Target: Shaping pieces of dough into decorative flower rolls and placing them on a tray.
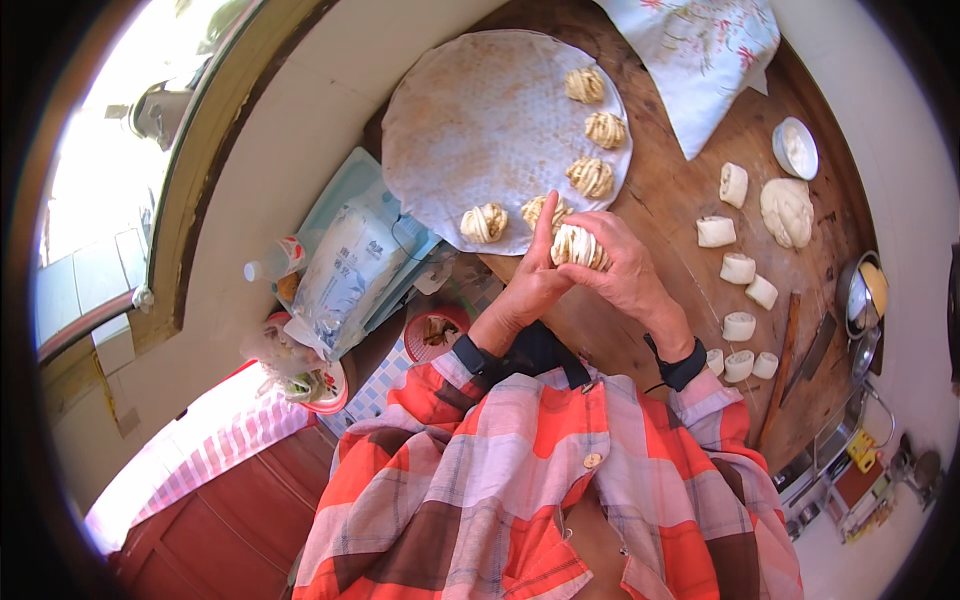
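Note:
A twisted dough roll (580, 249) with pale and brownish strands is held between my two hands at the near edge of a round cloth. My right hand (634, 262) curls around its right side, fingers above and thumb below. Against its left side rests my left hand (534, 270), with one digit pointing up and its other fingers largely hidden. Just behind them, a twisted roll (541, 212) on the cloth (480, 127) is partly covered. Another roll (484, 223) sits to its left, and several more (591, 177) line the cloth's right side.
On the wooden table (675, 292) lie several cut dough pieces (739, 268), a dough lump (787, 212), a rolling pin (781, 367) and a knife (811, 352). A white bowl (795, 148) and metal bowl (855, 289) stand right. At left are a tissue pack (352, 262) and red basket (420, 330).

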Demonstrator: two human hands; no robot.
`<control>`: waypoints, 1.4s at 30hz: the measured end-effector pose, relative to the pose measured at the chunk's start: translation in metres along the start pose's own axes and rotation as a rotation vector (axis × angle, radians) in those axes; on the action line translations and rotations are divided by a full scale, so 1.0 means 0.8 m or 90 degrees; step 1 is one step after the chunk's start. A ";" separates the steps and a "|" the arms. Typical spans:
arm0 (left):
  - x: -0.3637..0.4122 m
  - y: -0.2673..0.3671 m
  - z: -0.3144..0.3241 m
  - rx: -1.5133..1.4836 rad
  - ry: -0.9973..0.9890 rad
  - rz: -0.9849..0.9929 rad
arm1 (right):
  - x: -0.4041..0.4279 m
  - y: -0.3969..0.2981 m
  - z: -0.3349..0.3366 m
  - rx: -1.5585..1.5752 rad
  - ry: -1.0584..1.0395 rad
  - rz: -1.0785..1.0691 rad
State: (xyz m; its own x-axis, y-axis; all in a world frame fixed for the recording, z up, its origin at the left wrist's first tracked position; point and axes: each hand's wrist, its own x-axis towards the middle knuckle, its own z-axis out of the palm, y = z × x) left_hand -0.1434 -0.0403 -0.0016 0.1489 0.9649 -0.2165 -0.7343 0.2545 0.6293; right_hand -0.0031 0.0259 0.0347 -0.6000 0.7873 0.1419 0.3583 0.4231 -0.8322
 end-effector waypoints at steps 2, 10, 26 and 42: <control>-0.009 0.017 -0.016 0.047 0.032 -0.040 | 0.019 -0.001 0.018 0.125 0.008 0.146; -0.069 -0.003 -0.178 0.464 0.618 0.033 | 0.120 0.016 0.144 0.200 0.048 0.277; -0.035 -0.003 -0.217 0.328 0.623 -0.046 | 0.148 0.027 0.260 -0.167 -0.076 0.154; -0.046 -0.025 -0.203 0.310 0.596 -0.029 | 0.116 0.025 0.264 -0.246 -0.171 0.052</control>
State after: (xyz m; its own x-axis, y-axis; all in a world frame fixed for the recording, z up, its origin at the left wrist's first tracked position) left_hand -0.2417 -0.0914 -0.1277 -0.5538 0.5714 -0.6056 -0.3642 0.4879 0.7933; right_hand -0.2025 0.0127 -0.0816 -0.7045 0.7024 -0.1021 0.6214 0.5409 -0.5668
